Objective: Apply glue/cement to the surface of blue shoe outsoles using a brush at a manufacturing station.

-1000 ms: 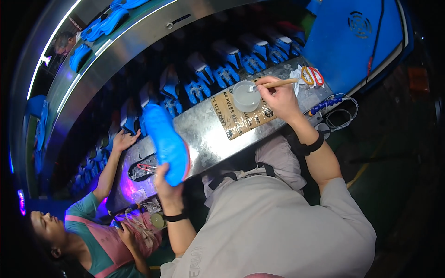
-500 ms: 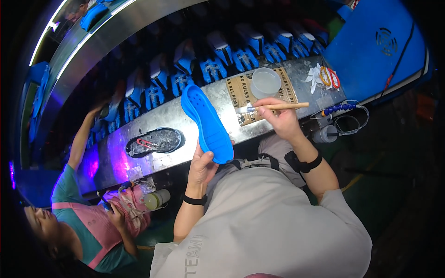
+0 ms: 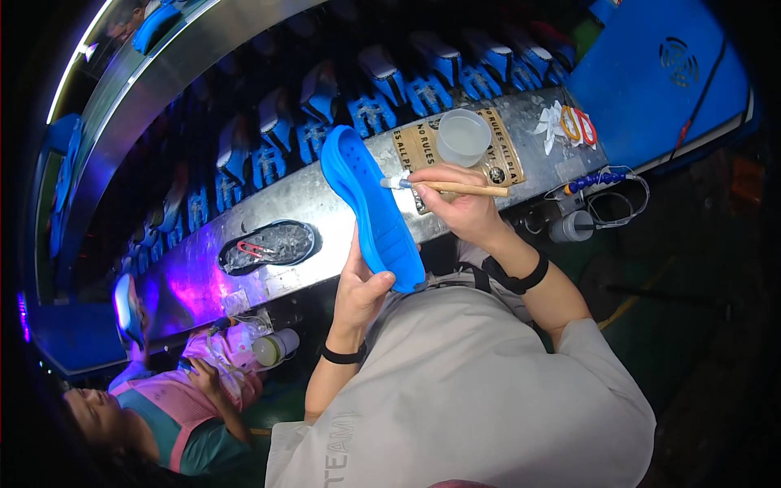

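Note:
My left hand [image 3: 363,286] grips a blue shoe sole [image 3: 377,220] by its near end, thumb on the rim. The sole is tilted lengthwise away from me, its hollow inner side showing, with small holes toward the far end. In my right hand [image 3: 464,208] is a brush [image 3: 468,189] with a wooden handle, held between thumb and fingers. Its pale bristles reach the sole's right edge; whether they touch I cannot tell. Beyond my right hand a translucent tub [image 3: 464,138] of cloudy liquid stands on a printed cardboard sheet [image 3: 416,150].
On the metal bench [image 3: 342,220] lies a dark sole-shaped tray [image 3: 268,247] holding a red tool. Scissors [image 3: 579,126] with orange and red handles rest by white scraps at right. Shoes on blue holders [image 3: 370,116] line the far side. A co-worker [image 3: 175,398] holds a shoe at left.
My right hand has brought the brush left to the sole's edge. The sole has tilted slightly. At left, the co-worker's arm has come back from the line with a shoe.

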The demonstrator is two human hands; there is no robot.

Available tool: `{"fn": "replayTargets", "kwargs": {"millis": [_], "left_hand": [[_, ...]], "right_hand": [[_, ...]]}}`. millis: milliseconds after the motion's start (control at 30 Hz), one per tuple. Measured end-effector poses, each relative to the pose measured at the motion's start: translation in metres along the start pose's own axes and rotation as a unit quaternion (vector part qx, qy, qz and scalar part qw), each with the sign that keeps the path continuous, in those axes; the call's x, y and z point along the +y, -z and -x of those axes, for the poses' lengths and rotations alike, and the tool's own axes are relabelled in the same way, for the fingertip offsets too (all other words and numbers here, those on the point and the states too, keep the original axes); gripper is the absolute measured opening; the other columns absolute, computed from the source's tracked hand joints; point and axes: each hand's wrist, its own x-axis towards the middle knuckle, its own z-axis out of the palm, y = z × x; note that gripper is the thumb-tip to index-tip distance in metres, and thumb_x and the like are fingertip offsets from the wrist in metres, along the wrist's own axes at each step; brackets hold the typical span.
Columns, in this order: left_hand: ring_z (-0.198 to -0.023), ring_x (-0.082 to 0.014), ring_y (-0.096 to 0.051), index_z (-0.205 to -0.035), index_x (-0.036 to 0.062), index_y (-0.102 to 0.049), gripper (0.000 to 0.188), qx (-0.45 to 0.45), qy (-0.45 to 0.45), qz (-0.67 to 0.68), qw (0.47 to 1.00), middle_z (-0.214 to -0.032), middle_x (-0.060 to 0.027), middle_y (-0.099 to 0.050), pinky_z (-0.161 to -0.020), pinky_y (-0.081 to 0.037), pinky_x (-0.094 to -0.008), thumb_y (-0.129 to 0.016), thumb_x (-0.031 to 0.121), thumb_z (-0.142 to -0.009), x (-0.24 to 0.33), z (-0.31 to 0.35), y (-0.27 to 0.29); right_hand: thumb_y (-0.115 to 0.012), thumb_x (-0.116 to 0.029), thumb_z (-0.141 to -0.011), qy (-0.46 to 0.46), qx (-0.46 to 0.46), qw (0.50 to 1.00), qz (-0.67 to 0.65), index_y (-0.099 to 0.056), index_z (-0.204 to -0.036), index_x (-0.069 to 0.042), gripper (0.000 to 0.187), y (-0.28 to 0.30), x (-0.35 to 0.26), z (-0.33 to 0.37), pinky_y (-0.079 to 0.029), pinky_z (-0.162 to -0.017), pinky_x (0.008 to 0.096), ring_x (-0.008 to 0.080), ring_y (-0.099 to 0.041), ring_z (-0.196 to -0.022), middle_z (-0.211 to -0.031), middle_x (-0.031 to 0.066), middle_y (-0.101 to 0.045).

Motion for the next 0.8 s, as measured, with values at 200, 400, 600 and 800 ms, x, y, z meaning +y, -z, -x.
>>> {"fn": "replayTargets", "kwargs": {"millis": [200, 400, 600, 800], "left_hand": [[-0.117, -0.0312, -0.061, -0.157, 0.0057, -0.017, 0.106, 0.011, -0.032, -0.007, 0.999, -0.134, -0.0157, -0.053, -0.098, -0.053, -0.0437, -0.084, 0.027, -0.077, 0.002, -0.002, 0.000], [-0.118, -0.0309, -0.061, -0.156, 0.0038, -0.018, 0.105, 0.015, -0.020, -0.017, 1.000, -0.134, -0.0162, -0.052, -0.098, -0.053, -0.0437, -0.083, 0.027, -0.078, 0.004, -0.001, 0.011], [-0.117, -0.0323, -0.061, -0.156, 0.0038, -0.017, 0.104, -0.008, -0.011, -0.031, 0.999, -0.130, -0.0187, -0.055, -0.095, -0.056, -0.0443, -0.081, 0.026, -0.078, 0.007, -0.002, -0.001], [-0.117, -0.0337, -0.061, -0.155, 0.0027, -0.018, 0.102, -0.011, -0.015, -0.044, 0.999, -0.127, -0.0206, -0.057, -0.094, -0.056, -0.0444, -0.080, 0.028, -0.078, 0.011, -0.001, -0.015]], "right_hand": [[-0.068, -0.008, -0.086, -0.004, -0.013, 0.999, 0.035, -0.072, -0.091, 0.000, 0.010, -0.002, -0.007, 0.013, -0.054, -0.072, 0.0352, 0.0264, -0.068, -0.080, -0.087, 0.0115, -0.072], [-0.068, -0.007, -0.085, -0.007, -0.045, 0.998, 0.033, -0.071, -0.089, 0.000, 0.009, 0.002, -0.012, 0.023, -0.053, -0.070, 0.0355, 0.0258, -0.067, -0.078, -0.086, 0.0105, -0.072], [-0.067, -0.005, -0.087, 0.018, -0.003, 1.000, 0.025, -0.072, -0.092, 0.000, 0.009, 0.001, -0.011, 0.006, -0.051, -0.068, 0.0348, 0.0249, -0.064, -0.071, -0.084, 0.0110, -0.071], [-0.068, -0.004, -0.085, 0.071, 0.048, 0.996, 0.035, -0.071, -0.091, 0.001, 0.008, 0.001, -0.010, -0.007, -0.051, -0.067, 0.0343, 0.0241, -0.065, -0.073, -0.082, 0.0116, -0.070]]}}
